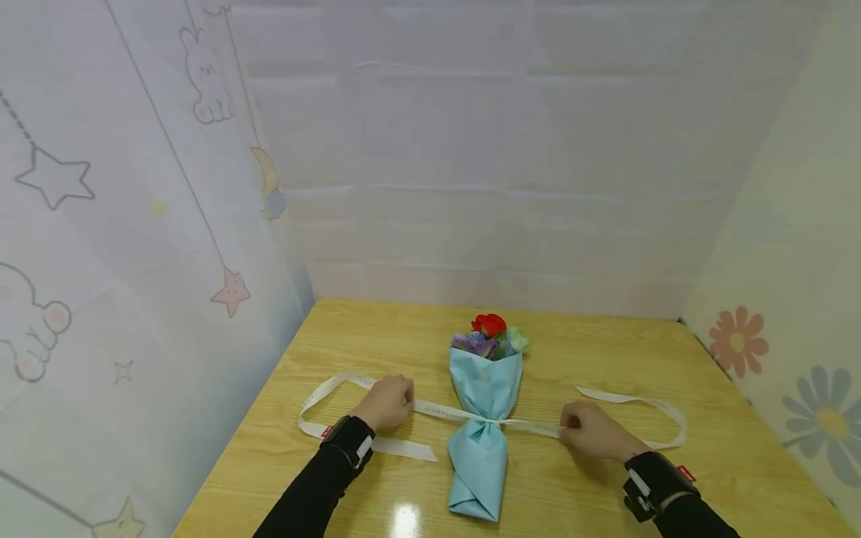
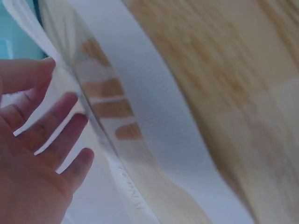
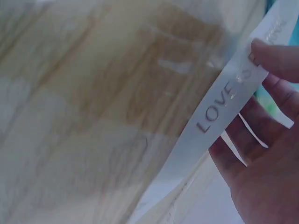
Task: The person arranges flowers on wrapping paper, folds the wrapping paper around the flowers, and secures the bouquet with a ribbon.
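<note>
A small bouquet wrapped in light blue paper point(image 1: 486, 381) lies on the wooden table, with red, purple and pale green flowers point(image 1: 489, 326) showing at its far end. Round its narrow waist runs a white printed ribbon point(image 1: 440, 410), drawn out to both sides. My left hand point(image 1: 389, 403) pinches the ribbon left of the bouquet between thumb and forefinger, the other fingers spread in the left wrist view. On the other side my right hand point(image 1: 595, 430) pinches the ribbon, thumb on the lettered face point(image 3: 215, 109). Beyond each hand a loose ribbon end curves over the tabletop.
The wooden table point(image 1: 403, 336) meets a pale back wall point(image 1: 498, 187). A wall with cartoon drawings point(image 1: 134, 246) stands at the left, and one with printed flowers point(image 1: 773, 314) at the right. Light glints off the table's near part.
</note>
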The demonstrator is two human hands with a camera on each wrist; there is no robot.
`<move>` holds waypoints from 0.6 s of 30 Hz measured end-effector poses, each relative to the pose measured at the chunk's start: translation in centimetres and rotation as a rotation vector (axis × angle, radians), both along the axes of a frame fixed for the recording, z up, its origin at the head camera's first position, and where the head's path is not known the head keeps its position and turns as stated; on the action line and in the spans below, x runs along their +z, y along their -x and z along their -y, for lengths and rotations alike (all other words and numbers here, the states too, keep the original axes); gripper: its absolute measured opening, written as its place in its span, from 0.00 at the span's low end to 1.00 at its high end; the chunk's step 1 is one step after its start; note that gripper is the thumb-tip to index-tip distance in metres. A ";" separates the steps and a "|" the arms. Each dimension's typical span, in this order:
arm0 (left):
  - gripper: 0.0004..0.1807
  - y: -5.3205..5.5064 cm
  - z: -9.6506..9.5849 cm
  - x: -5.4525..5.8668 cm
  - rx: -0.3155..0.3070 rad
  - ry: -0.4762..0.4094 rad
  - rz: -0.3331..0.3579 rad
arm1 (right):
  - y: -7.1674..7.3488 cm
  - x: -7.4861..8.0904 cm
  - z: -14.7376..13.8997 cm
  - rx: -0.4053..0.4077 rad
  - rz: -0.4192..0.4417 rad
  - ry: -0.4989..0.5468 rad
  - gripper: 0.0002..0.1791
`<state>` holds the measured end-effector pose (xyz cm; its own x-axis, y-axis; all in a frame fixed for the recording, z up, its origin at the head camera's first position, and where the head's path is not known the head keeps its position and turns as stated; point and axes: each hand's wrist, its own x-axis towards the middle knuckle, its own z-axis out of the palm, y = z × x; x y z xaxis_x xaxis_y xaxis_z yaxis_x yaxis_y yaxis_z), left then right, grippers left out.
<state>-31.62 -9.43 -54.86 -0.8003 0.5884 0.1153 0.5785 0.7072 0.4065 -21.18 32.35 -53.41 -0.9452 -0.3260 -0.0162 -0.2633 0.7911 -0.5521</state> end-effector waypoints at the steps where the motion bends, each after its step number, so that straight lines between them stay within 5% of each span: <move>1: 0.04 0.1 0.0 -0.1 -0.008 -0.021 0.026 | -0.1 0.2 -0.3 -0.001 0.033 0.024 0.07; 7: 0.12 0.3 -0.6 -0.1 -0.059 0.010 0.083 | -0.1 1.1 -1.5 -0.002 0.116 0.063 0.08; 11: 0.03 0.2 -0.7 -0.2 -0.039 0.015 0.095 | -0.4 1.5 -1.5 -0.017 0.174 0.115 0.11; 18: 0.21 0.4 2.3 2.3 -0.129 -0.195 0.404 | -1.4 2.3 -4.5 0.016 0.348 0.254 0.19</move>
<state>-32.02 -11.75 -52.55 -0.7254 0.6845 -0.0718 0.4251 0.5277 0.7354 -19.75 36.87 -51.16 -0.8922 -0.3756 -0.2508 -0.0381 0.6159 -0.7869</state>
